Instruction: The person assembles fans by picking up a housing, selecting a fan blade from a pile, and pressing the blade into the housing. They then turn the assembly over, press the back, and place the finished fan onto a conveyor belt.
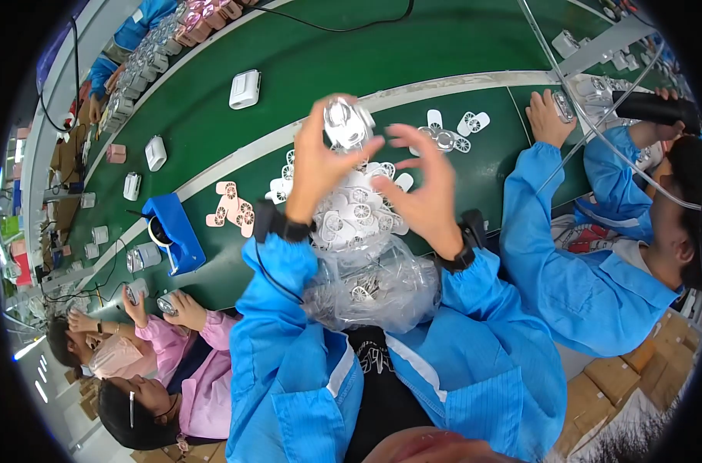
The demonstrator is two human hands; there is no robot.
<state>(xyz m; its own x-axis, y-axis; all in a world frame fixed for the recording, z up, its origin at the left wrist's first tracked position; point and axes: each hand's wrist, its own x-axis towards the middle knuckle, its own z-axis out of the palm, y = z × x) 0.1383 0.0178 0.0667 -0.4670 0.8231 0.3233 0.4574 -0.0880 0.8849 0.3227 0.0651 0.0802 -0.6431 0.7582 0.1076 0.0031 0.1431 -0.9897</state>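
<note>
My left hand point(311, 166) grips a small white plastic housing point(346, 125) with a round fan-like face, raised above the bench. To its right, my right hand point(428, 193) is open, with thumb and fingers apart and nothing visible between them. Below both hands lies a heap of white plastic covers point(355, 216) with round spoked grilles. The heap spills from a clear plastic bag point(405, 282) at the bench's near edge, against my body. More covers show through the film.
Pink covers point(231, 207) lie left of the heap, near a blue holder point(183, 231) with a tape roll. White housings point(245, 89) stand on the green belt point(320, 62) beyond a pale rail. Right, loose white covers point(474, 122) lie near a co-worker's hand point(548, 119). Co-workers sit on both sides.
</note>
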